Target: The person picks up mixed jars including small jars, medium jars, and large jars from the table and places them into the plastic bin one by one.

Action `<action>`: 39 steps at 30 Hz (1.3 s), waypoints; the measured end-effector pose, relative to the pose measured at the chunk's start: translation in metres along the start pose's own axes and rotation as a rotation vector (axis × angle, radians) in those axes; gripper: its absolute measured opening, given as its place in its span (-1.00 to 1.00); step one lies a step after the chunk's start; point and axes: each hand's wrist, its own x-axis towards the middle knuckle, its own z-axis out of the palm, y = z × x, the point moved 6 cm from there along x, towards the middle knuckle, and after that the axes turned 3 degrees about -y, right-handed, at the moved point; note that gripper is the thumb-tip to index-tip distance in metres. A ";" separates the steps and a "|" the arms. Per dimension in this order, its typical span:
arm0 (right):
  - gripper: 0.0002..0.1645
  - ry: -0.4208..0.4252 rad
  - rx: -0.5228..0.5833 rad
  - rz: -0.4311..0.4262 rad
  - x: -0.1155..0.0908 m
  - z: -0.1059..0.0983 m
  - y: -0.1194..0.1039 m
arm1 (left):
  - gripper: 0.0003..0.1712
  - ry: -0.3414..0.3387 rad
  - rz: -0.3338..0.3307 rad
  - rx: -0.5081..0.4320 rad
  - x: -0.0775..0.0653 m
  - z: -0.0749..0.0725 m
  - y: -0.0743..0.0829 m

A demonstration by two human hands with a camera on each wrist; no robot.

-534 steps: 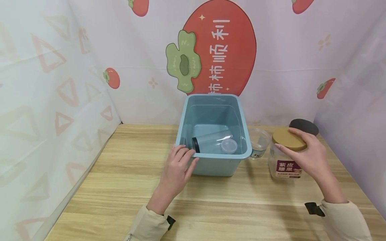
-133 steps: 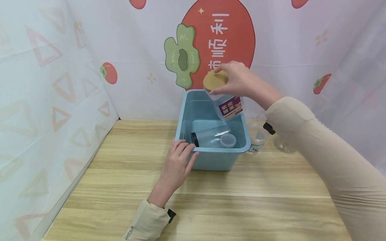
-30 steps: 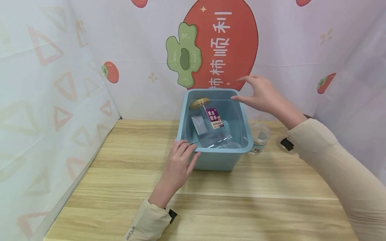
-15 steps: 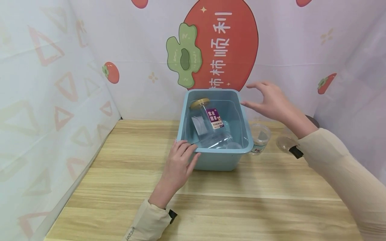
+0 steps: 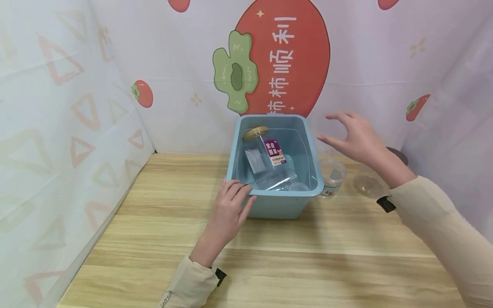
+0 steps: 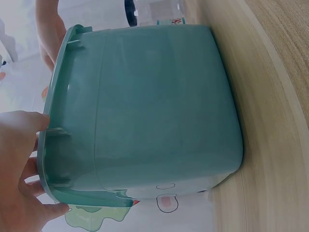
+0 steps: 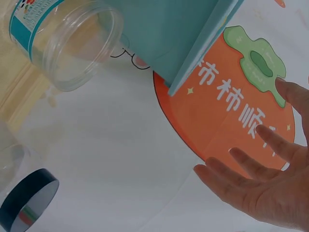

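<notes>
Drawn farther right from the tub since half a second ago with the right hand, now raised in the air, spread wide and holding nothing. Gripping the tub's near rim at its left end with the left hand, fingers bent over the edge. Lying slanted inside the tub with the gold-lidded jar; on the tabletop, just right of the tub, a clear cup.

We read 紫皮腰果 in white on the purple label of the jar and 柿柿顺利 on the red fruit of the wall cloth, while the writing on the cup and the left sleeve seems too small to make out.
</notes>
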 end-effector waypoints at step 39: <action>-0.25 0.120 0.041 0.033 -0.039 0.018 0.049 | -0.74 -0.015 -0.017 0.001 -0.001 0.002 -0.001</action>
